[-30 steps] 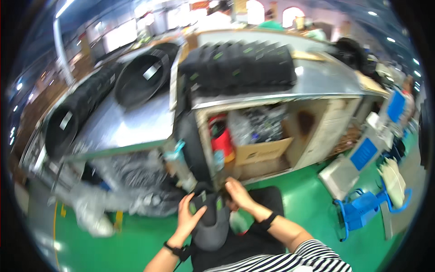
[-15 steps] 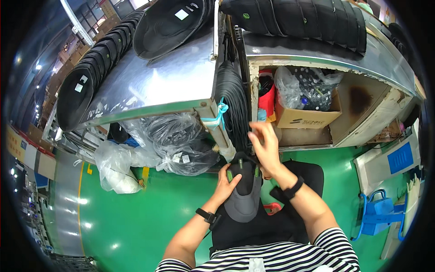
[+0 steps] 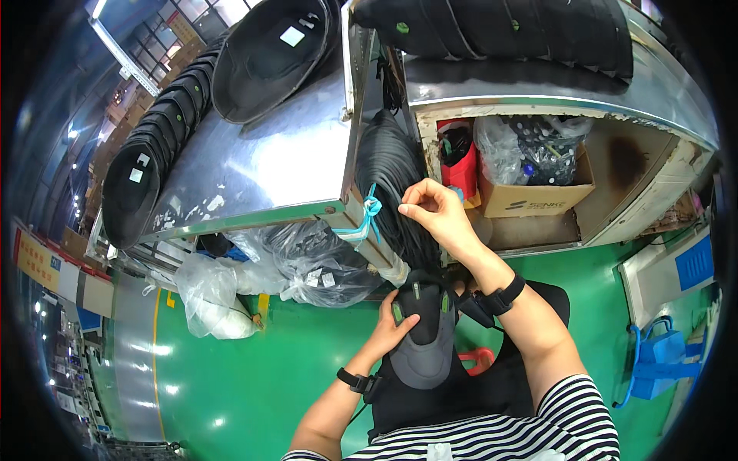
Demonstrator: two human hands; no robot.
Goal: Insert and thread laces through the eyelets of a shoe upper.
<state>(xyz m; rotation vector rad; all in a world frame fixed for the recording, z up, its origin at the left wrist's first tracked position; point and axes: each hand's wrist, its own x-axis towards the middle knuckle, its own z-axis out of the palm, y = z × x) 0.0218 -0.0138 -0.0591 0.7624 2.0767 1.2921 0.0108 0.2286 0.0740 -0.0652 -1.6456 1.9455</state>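
My left hand point(image 3: 393, 327) grips the left side of a dark grey and black moulded piece point(image 3: 420, 361) with green tabs, its thumb on top. The piece rests over my lap with its rounded grey end towards me. My right hand point(image 3: 435, 211) is raised beyond it, thumb and forefinger pinched together; what is between them, if anything, is too small to make out. Close to those fingers hangs a thick bundle of thin black strips point(image 3: 390, 173) beside the metal table leg. A light-blue tie point(image 3: 370, 206) is knotted around that leg.
Large black shells point(image 3: 270, 65) stand on the metal table point(image 3: 296, 142) at left, and more black pieces point(image 3: 500, 34) line the right bench. Below are clear bags point(image 3: 215, 296), a cardboard box point(image 3: 538, 201) and a red bag point(image 3: 460, 165). A blue frame point(image 3: 657, 365) stands at right.
My right hand has risen away from the moulded piece towards the hanging strips, and its fingers have come together. My left hand keeps its hold. The whole view has shifted slightly.
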